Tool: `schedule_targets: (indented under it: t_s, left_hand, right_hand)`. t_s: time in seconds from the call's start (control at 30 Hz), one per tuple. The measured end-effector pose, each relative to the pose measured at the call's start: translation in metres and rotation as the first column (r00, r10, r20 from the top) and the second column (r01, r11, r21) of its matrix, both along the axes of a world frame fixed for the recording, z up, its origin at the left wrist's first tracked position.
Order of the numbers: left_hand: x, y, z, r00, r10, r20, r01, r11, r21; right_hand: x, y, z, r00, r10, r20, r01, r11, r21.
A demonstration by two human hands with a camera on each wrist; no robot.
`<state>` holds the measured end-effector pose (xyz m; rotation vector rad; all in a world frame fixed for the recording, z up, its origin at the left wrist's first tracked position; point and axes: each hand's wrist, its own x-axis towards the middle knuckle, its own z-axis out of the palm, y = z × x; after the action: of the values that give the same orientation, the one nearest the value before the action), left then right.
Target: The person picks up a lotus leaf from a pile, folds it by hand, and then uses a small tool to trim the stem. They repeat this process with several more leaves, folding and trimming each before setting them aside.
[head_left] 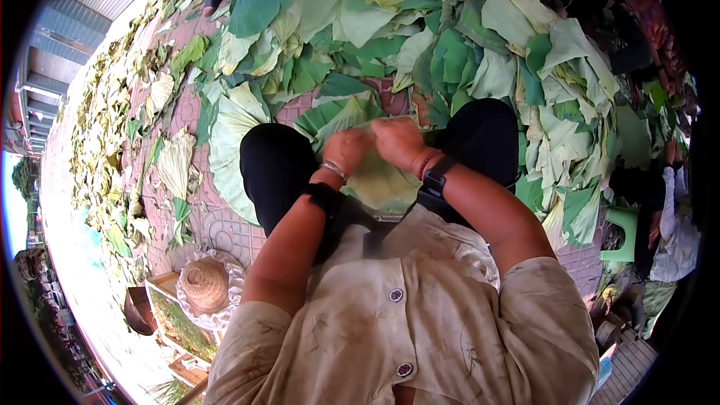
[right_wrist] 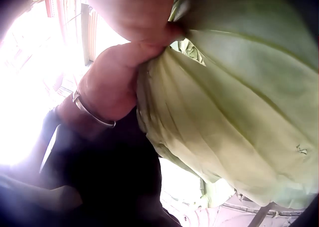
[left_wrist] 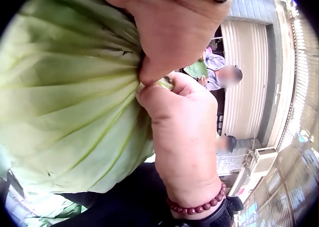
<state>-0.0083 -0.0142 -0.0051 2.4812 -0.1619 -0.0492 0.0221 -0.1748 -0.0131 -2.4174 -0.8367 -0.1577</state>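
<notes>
My left hand (head_left: 346, 151) and right hand (head_left: 401, 144) meet between the knees, above a large green leaf (head_left: 384, 181). In the left wrist view the leaf (left_wrist: 75, 102) fans out in folds from a gathered point, where the fingers of my left hand (left_wrist: 174, 30) and right hand (left_wrist: 187, 137) pinch it side by side. A short pale stub shows between them. In the right wrist view the leaf (right_wrist: 224, 112) hangs from the fingers of my right hand (right_wrist: 137, 13) and left hand (right_wrist: 112, 80); their fingertips are partly hidden by folds.
Large leaves (head_left: 360, 15) lie heaped on the brick paving ahead and to the right. Drier leaves (head_left: 97, 157) spread at the left. A straw hat (head_left: 205, 285) rests at lower left, a green stool (head_left: 621, 234) stands at right, and people are near the far edges.
</notes>
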Motion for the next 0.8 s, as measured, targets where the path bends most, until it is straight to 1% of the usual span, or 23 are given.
schedule_targets:
  t_s: [0.07,0.17,0.27,0.3,0.37,0.47,0.57,0.67,0.8]
  left_hand:
    - [0.001,0.0,-0.007,1.0,0.025,-0.003,-0.025,1.0,-0.006]
    - [0.005,0.002,-0.008,0.993,-0.015,-0.12,0.003,0.995,-0.099]
    - [0.013,0.012,-0.034,0.968,-0.056,-0.244,-0.007,0.968,-0.25]
    - [0.012,0.014,-0.037,0.97,-0.085,-0.228,0.008,0.948,-0.319]
    - [0.011,0.015,-0.043,0.972,-0.141,-0.188,0.041,0.891,-0.453]
    - [0.01,0.014,-0.035,0.948,-0.169,-0.271,0.022,0.88,-0.474]
    - [0.01,0.016,-0.028,0.921,-0.14,-0.363,-0.027,0.908,-0.419]
    - [0.007,0.014,-0.021,0.905,-0.141,-0.4,-0.098,0.848,-0.522]
    - [0.009,0.021,-0.038,0.921,-0.123,-0.369,-0.085,0.862,-0.5]
  right_hand:
    - [0.0,0.001,0.001,1.0,-0.025,-0.017,0.024,0.999,-0.03]
    - [0.006,-0.001,-0.001,0.988,-0.064,-0.142,0.071,0.997,0.042]
    - [0.021,-0.018,0.001,0.952,0.004,-0.305,0.059,0.979,0.197]
    - [0.023,-0.022,0.014,0.904,0.049,-0.425,0.043,0.978,0.205]
    - [0.029,-0.027,0.009,0.895,0.1,-0.434,0.007,0.971,0.24]
    - [0.033,-0.029,0.009,0.874,0.159,-0.459,-0.044,0.967,0.252]
    - [0.034,-0.028,0.007,0.847,0.181,-0.499,-0.056,0.965,0.255]
    - [0.035,-0.029,0.006,0.847,0.19,-0.496,-0.081,0.969,0.233]
    - [0.035,-0.028,0.007,0.849,0.195,-0.491,-0.099,0.972,0.215]
